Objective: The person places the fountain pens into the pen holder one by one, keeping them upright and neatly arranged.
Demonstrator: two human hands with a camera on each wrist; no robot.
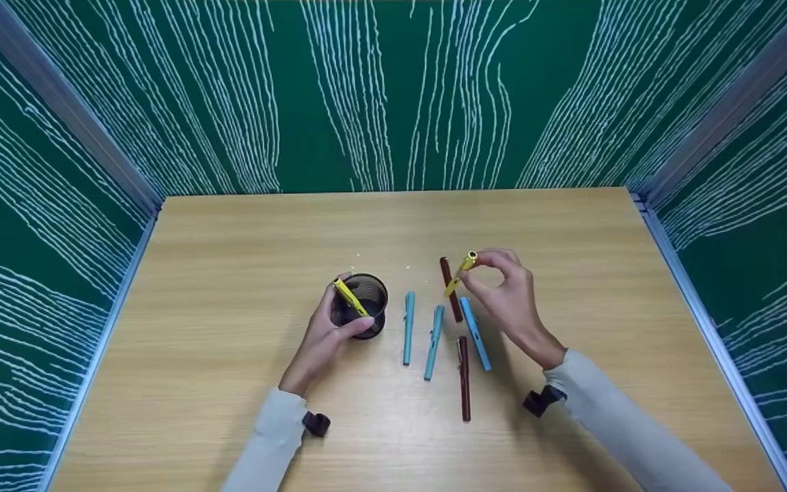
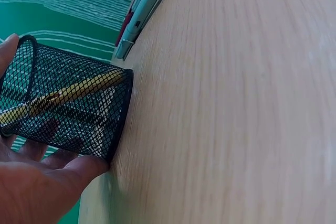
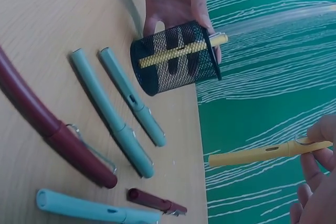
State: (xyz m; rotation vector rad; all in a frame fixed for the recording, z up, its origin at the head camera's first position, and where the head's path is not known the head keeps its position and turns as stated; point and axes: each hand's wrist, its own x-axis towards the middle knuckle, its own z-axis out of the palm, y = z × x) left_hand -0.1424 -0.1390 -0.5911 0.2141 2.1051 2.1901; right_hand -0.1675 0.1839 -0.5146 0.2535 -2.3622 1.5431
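Note:
My left hand holds a black wire-mesh pen cup upright on the table, fingers curled round its side. Inside the cup leans a yellow pen, its end rising above the rim. Off to the right, my right hand pinches a second yellow pen near its upper end, thumb against fingers. In the right wrist view, this held pen is raised off the table. Below it lies a dark red pen, partly covered in the head view.
Between the hands lie turquoise pens, a bluer pen and another dark red pen. Tiny pale specks dot the wooden table behind them. Green walls with white lines enclose the back and sides.

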